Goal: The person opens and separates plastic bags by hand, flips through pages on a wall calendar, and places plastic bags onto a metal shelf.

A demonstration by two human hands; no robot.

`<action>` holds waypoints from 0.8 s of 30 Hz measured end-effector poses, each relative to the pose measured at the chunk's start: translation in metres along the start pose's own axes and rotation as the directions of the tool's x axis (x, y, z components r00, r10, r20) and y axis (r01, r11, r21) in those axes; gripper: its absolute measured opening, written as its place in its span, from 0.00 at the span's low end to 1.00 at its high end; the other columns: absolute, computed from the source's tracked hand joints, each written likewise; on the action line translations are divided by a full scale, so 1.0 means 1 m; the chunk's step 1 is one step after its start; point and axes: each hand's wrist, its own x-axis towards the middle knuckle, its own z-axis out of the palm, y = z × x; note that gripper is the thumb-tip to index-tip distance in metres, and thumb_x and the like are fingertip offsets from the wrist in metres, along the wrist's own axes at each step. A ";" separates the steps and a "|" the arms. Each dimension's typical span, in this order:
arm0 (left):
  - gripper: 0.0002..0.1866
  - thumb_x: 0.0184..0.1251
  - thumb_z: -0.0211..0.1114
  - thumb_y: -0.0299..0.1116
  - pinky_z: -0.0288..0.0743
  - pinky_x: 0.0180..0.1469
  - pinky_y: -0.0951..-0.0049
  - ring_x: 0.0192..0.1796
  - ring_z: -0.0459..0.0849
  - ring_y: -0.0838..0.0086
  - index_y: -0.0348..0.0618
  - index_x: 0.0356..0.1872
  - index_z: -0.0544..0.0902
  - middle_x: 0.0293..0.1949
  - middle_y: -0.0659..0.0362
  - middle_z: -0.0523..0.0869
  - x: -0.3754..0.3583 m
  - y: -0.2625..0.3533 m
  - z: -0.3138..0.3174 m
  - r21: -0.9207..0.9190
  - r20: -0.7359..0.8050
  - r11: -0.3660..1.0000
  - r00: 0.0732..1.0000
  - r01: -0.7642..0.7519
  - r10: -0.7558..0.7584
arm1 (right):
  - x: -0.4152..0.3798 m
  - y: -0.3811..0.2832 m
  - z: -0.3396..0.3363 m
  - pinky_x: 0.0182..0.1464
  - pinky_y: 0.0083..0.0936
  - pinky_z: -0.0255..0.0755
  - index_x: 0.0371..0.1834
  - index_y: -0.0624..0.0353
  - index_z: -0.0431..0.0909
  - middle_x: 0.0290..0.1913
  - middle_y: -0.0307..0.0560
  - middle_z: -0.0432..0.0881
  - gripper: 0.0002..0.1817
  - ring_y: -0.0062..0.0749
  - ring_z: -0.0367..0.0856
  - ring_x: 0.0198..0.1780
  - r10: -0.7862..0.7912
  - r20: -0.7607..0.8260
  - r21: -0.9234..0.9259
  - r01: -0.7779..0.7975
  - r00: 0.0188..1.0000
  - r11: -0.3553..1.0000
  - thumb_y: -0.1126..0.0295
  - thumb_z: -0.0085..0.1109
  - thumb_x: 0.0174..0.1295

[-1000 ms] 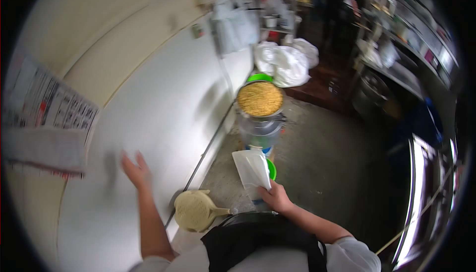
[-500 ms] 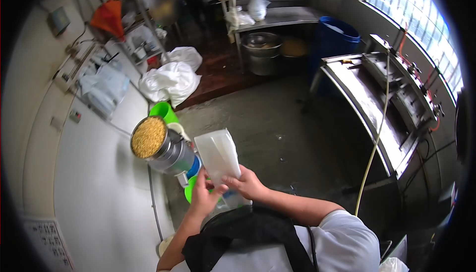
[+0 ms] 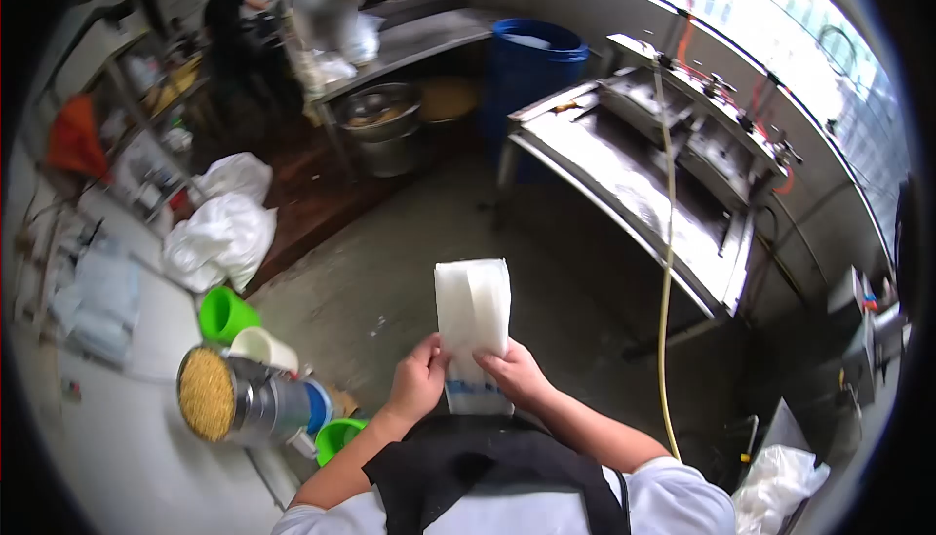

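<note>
A folded white, partly see-through sheet or bag [image 3: 473, 306] is held upright in front of my body, with faint blue marks near its lower end. My left hand [image 3: 419, 379] grips its left edge between thumb and fingers. On the right edge my right hand [image 3: 515, 371] pinches it, thumb on the near face. The fingers behind the sheet are partly hidden. Both forearms reach up from beside a black apron [image 3: 487, 467].
At left stand a metal machine topped with yellow grain [image 3: 207, 394], green buckets [image 3: 226, 316] and white sacks [image 3: 224, 237]. A steel sink table [image 3: 624, 174] with a hose [image 3: 667, 291], a blue barrel [image 3: 536, 57] and a person in black [image 3: 226, 18] are farther off.
The view has turned right, so the machine and sacks appear farther left. The sheet is now more upright, and my left hand has moved onto its left edge.
</note>
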 end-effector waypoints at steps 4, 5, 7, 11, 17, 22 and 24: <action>0.25 0.78 0.70 0.32 0.82 0.56 0.68 0.49 0.90 0.69 0.36 0.71 0.76 0.49 0.51 0.91 0.116 -0.002 0.032 -0.080 0.071 0.985 0.985 -0.153 0.158 | 0.072 -0.053 -0.033 0.62 0.30 0.78 0.66 0.62 0.78 0.56 0.40 0.86 0.17 0.24 0.82 0.57 -0.011 -0.206 0.062 0.025 0.978 0.998 0.71 0.59 0.77; 0.27 0.78 0.70 0.32 0.82 0.57 0.68 0.51 0.89 0.71 0.36 0.73 0.75 0.51 0.51 0.91 0.135 -0.005 0.038 -0.063 0.048 0.960 0.960 -0.274 0.277 | 0.085 -0.058 -0.037 0.62 0.30 0.78 0.66 0.62 0.78 0.56 0.40 0.86 0.17 0.24 0.82 0.57 -0.010 -0.241 0.054 0.023 0.971 0.998 0.71 0.59 0.77; 0.26 0.79 0.70 0.32 0.81 0.58 0.69 0.53 0.88 0.73 0.36 0.72 0.75 0.52 0.53 0.90 0.174 -0.007 0.040 -0.165 0.132 0.964 0.964 -0.207 0.229 | 0.112 -0.067 -0.046 0.62 0.30 0.78 0.66 0.62 0.79 0.56 0.40 0.86 0.17 0.25 0.83 0.57 -0.083 -0.190 -0.033 0.078 0.978 0.996 0.71 0.60 0.77; 0.20 0.81 0.67 0.35 0.82 0.54 0.69 0.49 0.87 0.77 0.39 0.67 0.81 0.49 0.55 0.91 0.239 -0.025 0.045 -0.411 0.289 0.909 0.955 0.067 0.060 | 0.157 -0.079 -0.069 0.61 0.28 0.78 0.62 0.63 0.81 0.55 0.39 0.87 0.14 0.22 0.83 0.56 -0.145 -0.258 -0.080 0.129 0.955 0.988 0.72 0.63 0.77; 0.15 0.84 0.63 0.37 0.79 0.61 0.69 0.55 0.86 0.72 0.37 0.61 0.84 0.52 0.58 0.90 0.310 -0.044 0.042 -0.582 0.497 0.627 0.837 0.517 -0.228 | 0.201 -0.089 -0.103 0.60 0.26 0.77 0.60 0.63 0.84 0.54 0.38 0.88 0.13 0.21 0.83 0.55 -0.066 -0.379 0.049 0.091 0.923 0.995 0.70 0.62 0.78; 0.20 0.81 0.66 0.33 0.79 0.67 0.62 0.62 0.86 0.67 0.34 0.67 0.77 0.61 0.52 0.88 0.367 -0.045 0.054 -0.731 0.580 0.333 0.799 0.596 -0.159 | 0.245 -0.110 -0.129 0.58 0.26 0.77 0.61 0.61 0.84 0.52 0.37 0.89 0.13 0.19 0.82 0.53 -0.106 -0.384 -0.308 -0.018 0.917 0.951 0.69 0.61 0.79; 0.18 0.80 0.66 0.29 0.79 0.66 0.64 0.59 0.87 0.67 0.33 0.64 0.79 0.59 0.52 0.89 0.392 -0.050 0.059 -0.646 0.509 0.496 0.812 0.580 -0.286 | 0.271 -0.116 -0.147 0.58 0.26 0.77 0.61 0.61 0.84 0.52 0.38 0.90 0.13 0.20 0.83 0.53 -0.089 -0.368 -0.272 -0.016 0.925 0.962 0.69 0.61 0.78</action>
